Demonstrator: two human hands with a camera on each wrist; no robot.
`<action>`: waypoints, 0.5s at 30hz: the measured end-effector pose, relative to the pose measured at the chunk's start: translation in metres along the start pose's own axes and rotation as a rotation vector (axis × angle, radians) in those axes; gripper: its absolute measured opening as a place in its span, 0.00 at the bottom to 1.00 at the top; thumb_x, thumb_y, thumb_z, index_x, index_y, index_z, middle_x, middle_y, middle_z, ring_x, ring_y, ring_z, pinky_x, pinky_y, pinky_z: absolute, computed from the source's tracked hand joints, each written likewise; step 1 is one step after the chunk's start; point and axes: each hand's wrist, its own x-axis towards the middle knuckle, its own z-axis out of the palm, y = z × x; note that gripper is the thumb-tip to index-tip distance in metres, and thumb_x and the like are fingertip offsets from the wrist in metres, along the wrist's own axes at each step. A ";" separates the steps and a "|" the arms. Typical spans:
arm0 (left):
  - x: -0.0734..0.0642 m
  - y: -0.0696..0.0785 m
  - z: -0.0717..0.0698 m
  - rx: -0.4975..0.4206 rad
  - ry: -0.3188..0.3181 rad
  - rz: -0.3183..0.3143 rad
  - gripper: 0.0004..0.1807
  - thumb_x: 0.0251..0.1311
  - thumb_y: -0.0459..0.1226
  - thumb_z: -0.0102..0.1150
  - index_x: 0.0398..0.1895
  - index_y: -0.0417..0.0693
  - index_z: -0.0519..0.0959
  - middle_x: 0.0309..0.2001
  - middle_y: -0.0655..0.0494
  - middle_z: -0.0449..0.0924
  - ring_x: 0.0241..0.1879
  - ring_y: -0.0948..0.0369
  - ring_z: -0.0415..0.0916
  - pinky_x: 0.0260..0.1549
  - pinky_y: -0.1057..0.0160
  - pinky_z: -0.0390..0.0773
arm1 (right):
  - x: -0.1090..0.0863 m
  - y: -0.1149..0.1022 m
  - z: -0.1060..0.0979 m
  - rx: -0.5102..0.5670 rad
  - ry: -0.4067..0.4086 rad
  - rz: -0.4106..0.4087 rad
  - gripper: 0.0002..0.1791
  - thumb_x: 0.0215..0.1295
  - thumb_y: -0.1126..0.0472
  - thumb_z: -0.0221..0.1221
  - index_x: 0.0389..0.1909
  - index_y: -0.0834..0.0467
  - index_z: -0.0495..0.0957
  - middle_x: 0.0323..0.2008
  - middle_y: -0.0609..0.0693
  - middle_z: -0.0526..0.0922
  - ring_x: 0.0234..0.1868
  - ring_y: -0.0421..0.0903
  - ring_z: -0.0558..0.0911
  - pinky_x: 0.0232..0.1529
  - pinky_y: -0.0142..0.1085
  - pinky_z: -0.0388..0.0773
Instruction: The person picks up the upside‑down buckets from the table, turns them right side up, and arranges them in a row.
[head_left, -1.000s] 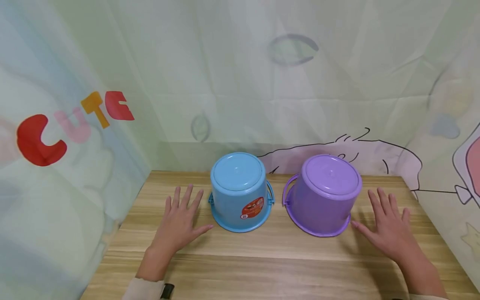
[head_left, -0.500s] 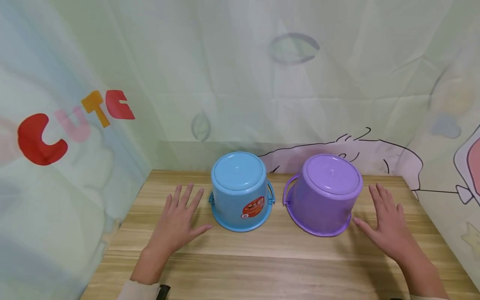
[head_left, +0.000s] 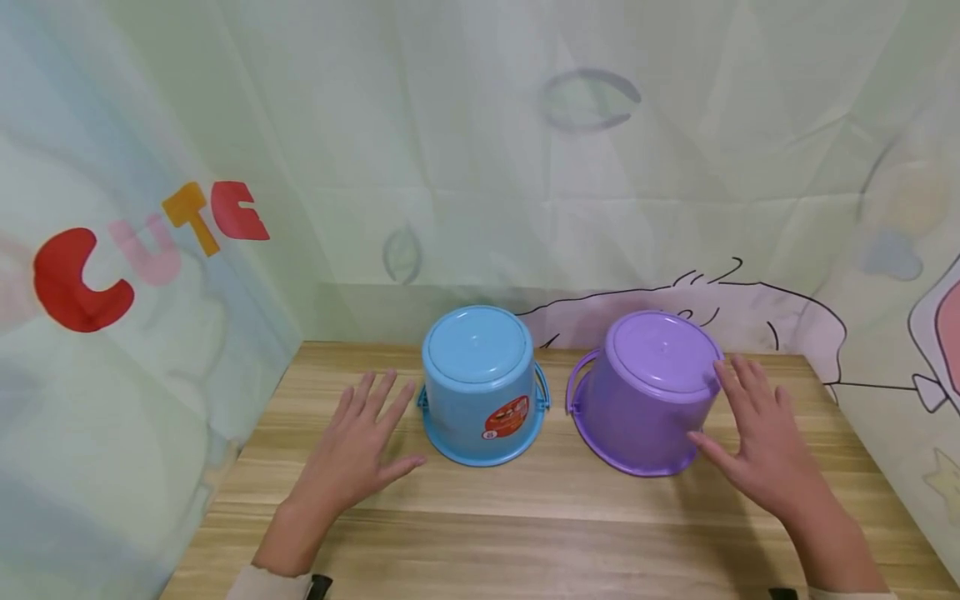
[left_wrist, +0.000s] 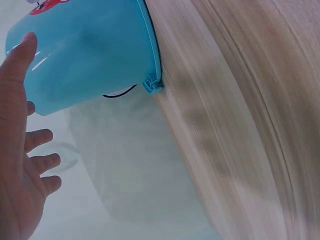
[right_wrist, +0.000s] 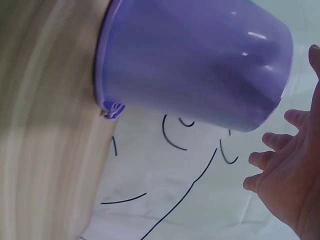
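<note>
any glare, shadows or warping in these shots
Head view: a soft shadow on the table by the right hand; left wrist view: a white glint on the blue bucket, and the table's lines bow, probably lens distortion; right wrist view: small glints on the purple bucket.

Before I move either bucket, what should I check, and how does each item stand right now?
1. Blue bucket upside down on the wooden table: ok.
2. Purple bucket upside down, with a gap between it and the blue bucket: ok.
3. Left hand free, fingers spread beside the blue bucket: ok.
4. Right hand free, beside the purple bucket: ok.
5. Grip on a bucket: not ok, neither is held.
6. Anything hidden under the buckets: cannot tell.
</note>
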 end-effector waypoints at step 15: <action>0.003 0.001 0.001 0.016 0.077 0.135 0.53 0.53 0.65 0.69 0.76 0.44 0.67 0.70 0.35 0.71 0.71 0.35 0.66 0.67 0.33 0.69 | 0.018 -0.022 0.015 -0.029 0.026 -0.216 0.52 0.67 0.23 0.51 0.79 0.55 0.61 0.79 0.62 0.58 0.80 0.67 0.55 0.79 0.66 0.42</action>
